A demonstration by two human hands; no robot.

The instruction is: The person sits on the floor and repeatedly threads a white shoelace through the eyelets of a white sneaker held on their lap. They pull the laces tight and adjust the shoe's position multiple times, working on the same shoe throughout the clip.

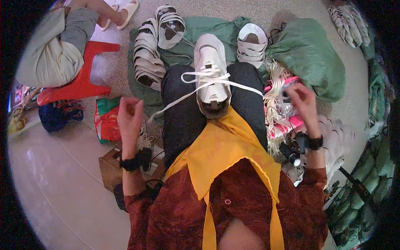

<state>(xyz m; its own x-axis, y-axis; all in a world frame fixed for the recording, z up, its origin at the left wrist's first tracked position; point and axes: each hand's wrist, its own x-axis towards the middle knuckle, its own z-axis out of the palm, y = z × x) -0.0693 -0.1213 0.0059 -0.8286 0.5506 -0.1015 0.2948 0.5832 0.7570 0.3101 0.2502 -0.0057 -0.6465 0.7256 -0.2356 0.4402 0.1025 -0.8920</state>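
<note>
A white sneaker lies across my lap, its toe pointing away from me. Its white lace is crossed and looped over the tongue, with one end trailing left and the other right. My left hand is raised to the left of my knees, fingers curled with a gap to the thumb. The left lace end hangs apart from it. Over the laces bundle at my right is my right hand, bent and slightly blurred. Whether a lace is between its fingers cannot be made out.
White shoe uppers and another upper stand on a green cloth. A full green sack sits at far right. A person sits by a red stool at far left. A cardboard box is below my left hand.
</note>
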